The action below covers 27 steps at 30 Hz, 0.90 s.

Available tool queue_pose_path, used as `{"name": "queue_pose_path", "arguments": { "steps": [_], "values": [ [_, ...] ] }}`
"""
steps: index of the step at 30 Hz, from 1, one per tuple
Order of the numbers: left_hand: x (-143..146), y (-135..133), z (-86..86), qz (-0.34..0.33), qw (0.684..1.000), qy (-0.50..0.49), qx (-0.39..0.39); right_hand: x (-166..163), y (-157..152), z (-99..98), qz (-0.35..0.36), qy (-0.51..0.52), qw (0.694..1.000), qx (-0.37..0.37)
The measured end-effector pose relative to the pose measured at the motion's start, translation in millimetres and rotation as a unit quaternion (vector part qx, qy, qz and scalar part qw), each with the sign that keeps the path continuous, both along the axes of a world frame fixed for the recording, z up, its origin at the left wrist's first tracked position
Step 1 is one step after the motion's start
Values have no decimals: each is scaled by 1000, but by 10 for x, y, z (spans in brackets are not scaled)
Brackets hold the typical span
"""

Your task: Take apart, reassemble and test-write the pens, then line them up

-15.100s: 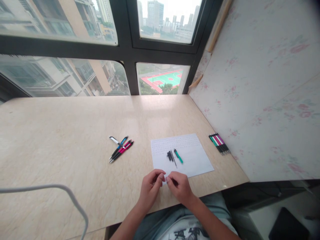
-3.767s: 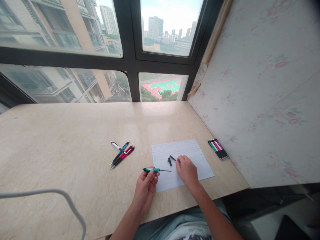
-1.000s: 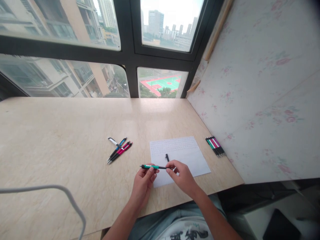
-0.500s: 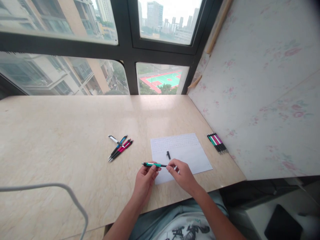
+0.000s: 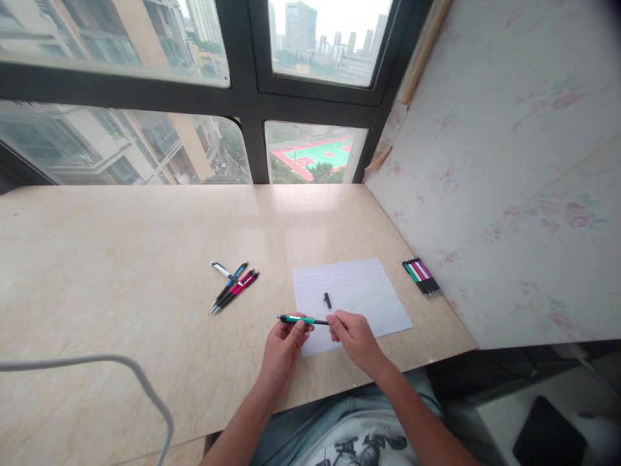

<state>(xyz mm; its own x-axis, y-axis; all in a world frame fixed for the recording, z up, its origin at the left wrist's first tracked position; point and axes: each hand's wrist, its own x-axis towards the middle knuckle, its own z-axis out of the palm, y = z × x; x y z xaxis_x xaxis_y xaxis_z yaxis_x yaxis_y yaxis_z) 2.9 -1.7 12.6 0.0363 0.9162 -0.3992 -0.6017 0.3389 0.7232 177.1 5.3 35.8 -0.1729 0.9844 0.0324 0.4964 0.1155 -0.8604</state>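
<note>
A green and black pen (image 5: 299, 320) is held level over the near left edge of a written-on sheet of paper (image 5: 354, 275). My left hand (image 5: 284, 346) is closed on its green barrel with thumb and fingers. The fingers of my right hand (image 5: 356, 336) pinch around the black end of the same pen and hide its tip. On the paper, just beyond my right hand, lies a small black piece (image 5: 327, 300) that looks like a pen cap with a clip.
Several pens (image 5: 235, 290) in pink, blue and white lie crossed on the stone-patterned desk (image 5: 145, 259) to the left. A neat row of pens (image 5: 421, 277) rests by the papered wall at right. A grey curved tube (image 5: 121, 360) crosses the near left corner.
My right hand's fingers have closed up more around the pen's black end and shifted slightly to the right. My left hand keeps its hold, and the other things stay put.
</note>
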Motion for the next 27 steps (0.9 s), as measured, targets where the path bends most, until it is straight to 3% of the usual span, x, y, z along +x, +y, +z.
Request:
{"name": "queue_pose_path", "arguments": {
  "steps": [7,12,18,24,27],
  "values": [
    [-3,-1,-19,2,1000,9,2,3,-6,-10,0,-11,1000,25],
    [6,-4,-15,1,1000,21,3,16,-13,-30,14,-7,1000,-2],
    [3,-3,-21,-1,1000,13,5,-4,-18,-10,4,-29,999,40],
    [6,-13,-6,-12,1000,18,18,-3,-42,-34,-2,8,1000,-13],
    [9,-17,13,-11,1000,20,21,-4,-41,-41,-11,15,1000,9]
  ]
}}
